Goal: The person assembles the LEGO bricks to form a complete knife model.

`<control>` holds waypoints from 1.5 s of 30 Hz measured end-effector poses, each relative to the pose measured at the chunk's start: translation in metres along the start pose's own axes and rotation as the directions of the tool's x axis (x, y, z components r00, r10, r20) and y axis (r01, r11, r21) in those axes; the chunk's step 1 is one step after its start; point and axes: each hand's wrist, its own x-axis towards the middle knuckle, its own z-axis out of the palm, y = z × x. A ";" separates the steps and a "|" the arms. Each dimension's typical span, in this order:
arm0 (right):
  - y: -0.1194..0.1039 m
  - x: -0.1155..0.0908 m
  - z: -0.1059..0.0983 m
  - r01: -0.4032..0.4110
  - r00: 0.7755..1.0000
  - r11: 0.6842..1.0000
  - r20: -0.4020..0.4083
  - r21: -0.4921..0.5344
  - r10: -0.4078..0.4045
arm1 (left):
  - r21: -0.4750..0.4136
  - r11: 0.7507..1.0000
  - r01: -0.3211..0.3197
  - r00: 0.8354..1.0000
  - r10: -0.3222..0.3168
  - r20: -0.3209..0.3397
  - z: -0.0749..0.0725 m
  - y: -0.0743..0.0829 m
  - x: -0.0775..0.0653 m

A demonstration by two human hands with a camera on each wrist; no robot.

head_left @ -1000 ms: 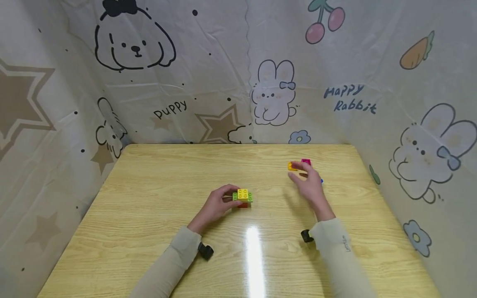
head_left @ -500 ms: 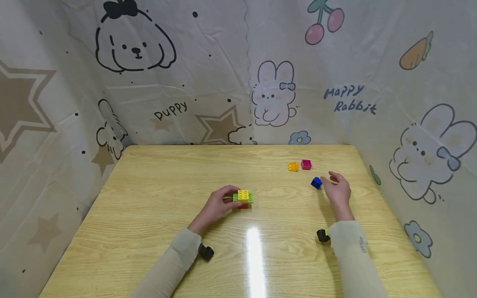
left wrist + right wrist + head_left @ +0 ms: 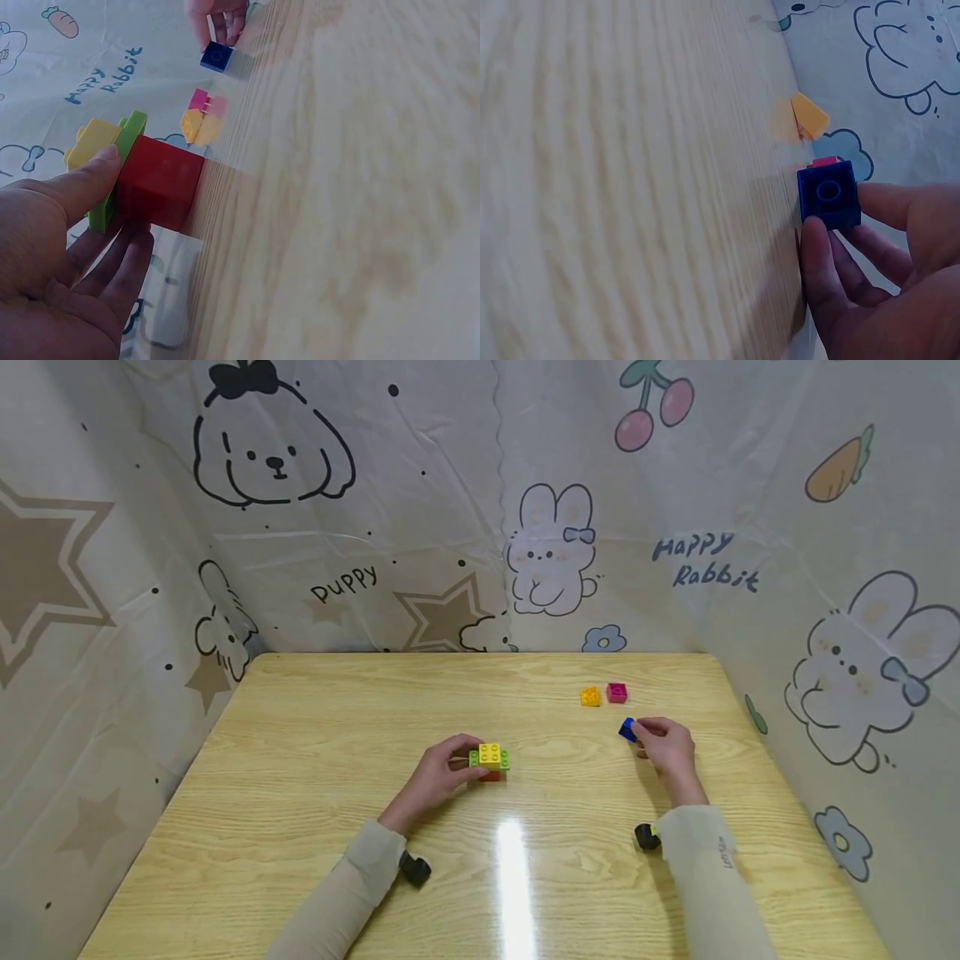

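Observation:
My left hand (image 3: 438, 772) holds a small stack of toy building bricks near the middle of the table. In the stack, a yellow brick (image 3: 489, 754) tops a flat green piece (image 3: 129, 129), with a red brick (image 3: 161, 182) underneath; thumb and fingers grip its left side. Over on the right, my right hand (image 3: 667, 752) pinches a blue brick (image 3: 829, 195) between thumb and fingers. The blue brick's hollow underside, with a round tube in it, faces the right wrist camera.
Behind the blue brick, an orange brick (image 3: 590, 696) with a slanted side and a magenta brick (image 3: 617, 693) lie side by side on the wooden table (image 3: 337, 718). A printed cloth (image 3: 420, 527) hangs along the table's back and sides.
My right hand has moved from over the orange and magenta bricks to the blue brick and now pinches it. The blue brick has shifted slightly left. My left hand keeps its place.

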 end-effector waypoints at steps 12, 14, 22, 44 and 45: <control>-0.004 0.000 0.015 0.019 0.996 1.000 0.087 0.017 -0.021 | -0.010 1.000 0.014 1.000 -0.014 -0.005 0.001 0.002 -0.001; -0.004 0.000 0.017 0.040 0.994 0.999 0.103 -0.001 -0.040 | -0.016 1.000 0.013 1.000 -0.013 -0.006 0.001 0.002 -0.001; -0.006 -0.001 0.023 0.079 0.990 0.996 0.116 -0.041 -0.074 | -0.023 1.000 0.000 1.000 0.000 -0.025 0.001 0.004 -0.001; -0.028 -0.016 0.038 0.190 0.970 0.977 0.171 -0.097 -0.172 | -0.016 1.000 -0.005 1.000 0.005 0.010 0.003 -0.002 0.001; -0.029 -0.018 0.040 0.200 0.968 0.974 0.176 -0.102 -0.181 | -0.015 1.000 -0.004 1.000 0.005 0.012 0.003 -0.003 0.001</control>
